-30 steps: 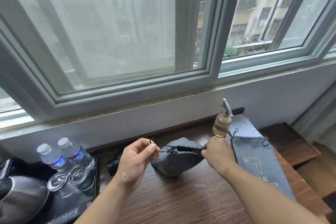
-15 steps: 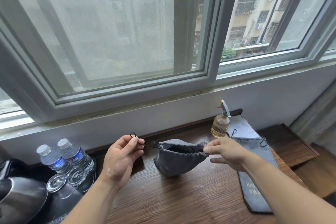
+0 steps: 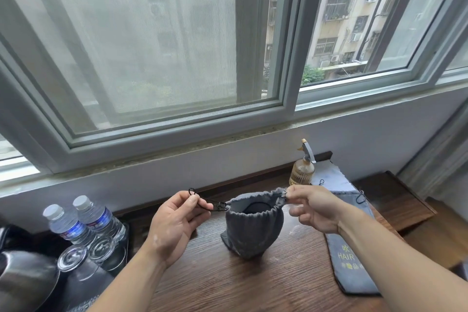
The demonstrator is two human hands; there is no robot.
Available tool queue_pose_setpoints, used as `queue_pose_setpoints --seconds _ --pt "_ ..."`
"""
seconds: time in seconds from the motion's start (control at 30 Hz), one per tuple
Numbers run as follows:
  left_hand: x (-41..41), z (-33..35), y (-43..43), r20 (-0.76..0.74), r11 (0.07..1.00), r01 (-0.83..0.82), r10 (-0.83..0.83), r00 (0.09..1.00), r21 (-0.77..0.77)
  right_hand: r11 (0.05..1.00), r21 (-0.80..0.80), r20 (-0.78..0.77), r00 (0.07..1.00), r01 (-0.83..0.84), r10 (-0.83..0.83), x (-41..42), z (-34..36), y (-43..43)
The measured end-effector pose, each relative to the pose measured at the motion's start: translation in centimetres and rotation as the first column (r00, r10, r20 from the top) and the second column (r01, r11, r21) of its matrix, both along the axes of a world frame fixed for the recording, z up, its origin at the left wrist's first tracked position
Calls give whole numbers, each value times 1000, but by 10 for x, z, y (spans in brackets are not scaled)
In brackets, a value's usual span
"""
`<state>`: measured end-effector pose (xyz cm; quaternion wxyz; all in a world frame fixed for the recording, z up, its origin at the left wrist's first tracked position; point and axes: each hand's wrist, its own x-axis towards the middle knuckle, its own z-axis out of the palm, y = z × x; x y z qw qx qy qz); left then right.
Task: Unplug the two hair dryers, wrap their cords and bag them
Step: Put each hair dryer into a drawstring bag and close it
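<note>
Table: dark brown wood-grain tabletop [image 3: 253, 289], set against the white wall under the window and filling the lower frame before me.
Centre: grey fabric drawstring pouch [image 3: 253, 233] with its base on the wood, its mouth up and open, something dark inside.
Right: flat grey fabric bag with yellow lettering [image 3: 354, 273] lying lengthwise, partly under my right forearm.
Upper right: amber ribbed glass spray bottle [image 3: 301, 172] standing upright, near that bag's far end.
Lower left: black tray [image 3: 96, 286] on the table's left end.

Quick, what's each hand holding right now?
Left hand: pinching the thin black drawstring cord of the grey fabric pouch.
Right hand: pinching that pouch's gathered rim.
</note>
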<state>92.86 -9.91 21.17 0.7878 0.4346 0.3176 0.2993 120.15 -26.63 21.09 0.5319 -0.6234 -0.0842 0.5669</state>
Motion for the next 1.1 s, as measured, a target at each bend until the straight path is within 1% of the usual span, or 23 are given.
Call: queue_pose_setpoints --seconds 0.2,0.27,0.33,0.4,0.47,0.53,0.57,0.63,0.67,0.73,0.77,0.8,0.87,0.93,1.0,1.1 --pt "7 4 -3 -1 1000 17 -17 1000 -1 988 120 -7 995 100 -100 -5 -8 -1" --pt "10 5 -2 -2 1000 12 -12 1000 8 984 147 -2 995 102 -103 -5 -6 0" --pt "11 5 -1 0 1000 13 -13 1000 10 983 175 38 997 57 -65 -5 -3 -2" --pt "12 5 0 -1 1000 17 -17 1000 7 982 182 160 987 -39 9 -5 0 -4" --pt "13 4 0 -6 1000 16 -16 1000 12 984 127 359 931 -122 69 -9 0 -5" --pt "14 4 -1 -7 1000 12 -12 1000 12 991 80 520 853 -106 49 -13 0 -5" --pt "14 4 -2 -5 1000 11 -11 1000 8 993 88 571 821 -75 12 -15 0 -5" --pt "15 5 -3 -1 1000 14 -14 1000 1 993 119 622 781 -18 -60 -17 -3 -5" --pt "15 5 -3 0 1000 13 -13 1000 -4 993 120 625 777 0 -75 -16 -5 -6" --pt "13 7 0 17 1000 -7 7 1000 -23 992 118 593 799 39 -102 -11 -7 -9" --pt "12 7 3 32 999 -20 21 999 -39 987 136 557 816 91 -152 -7 -7 -11" --pt "11 8 6 44 998 -29 31 999 -54 971 171 500 834 167 -232 -2 -7 -13" --pt "9 7 13 58 997 -37 41 998 -75 922 232 332 866 311 -375 5 -5 -16" --pt "9 5 19 57 995 -58 63 996 -83 886 241 181 879 395 -441 8 -6 -18" --pt "8 2 26 52 989 -116 121 991 -93 841 246 88 853 482 -515 15 -11 -22" --pt "-5 -4 45 43 967 -218 225 973 -129 724 240 39 739 646 -672 40 -23 -37"
